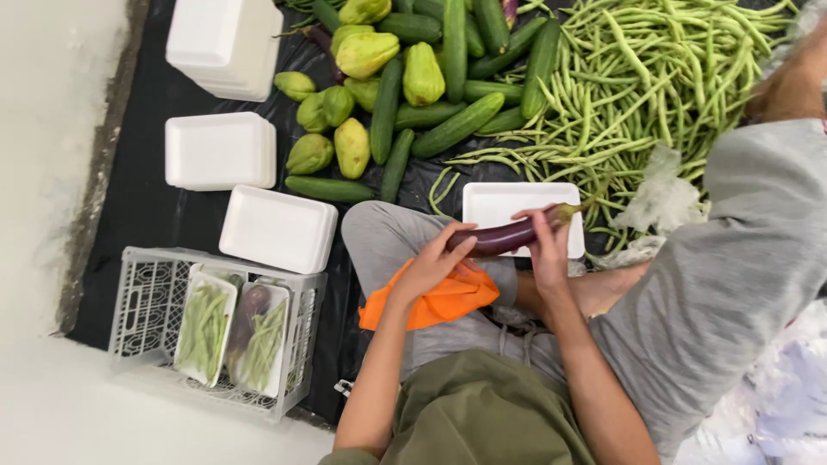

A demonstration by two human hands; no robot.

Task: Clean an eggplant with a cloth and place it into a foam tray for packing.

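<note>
A long purple eggplant point(504, 235) lies across both my hands, above a white foam tray point(493, 204) that rests on my lap. My left hand point(431, 263) grips its rounded end. My right hand point(544, 245) holds it nearer the green stem end. An orange cloth point(448, 301) lies on my grey-trousered knee just under my left hand.
Stacks of white foam trays point(220, 151) sit on black sheeting at left. A white plastic crate point(146, 297) holds wrapped trays of green beans point(205, 327). Cucumbers point(457, 125), pale green chayotes point(366, 53) and a heap of green beans point(655, 77) lie ahead. Crumpled plastic film point(662, 198) sits at right.
</note>
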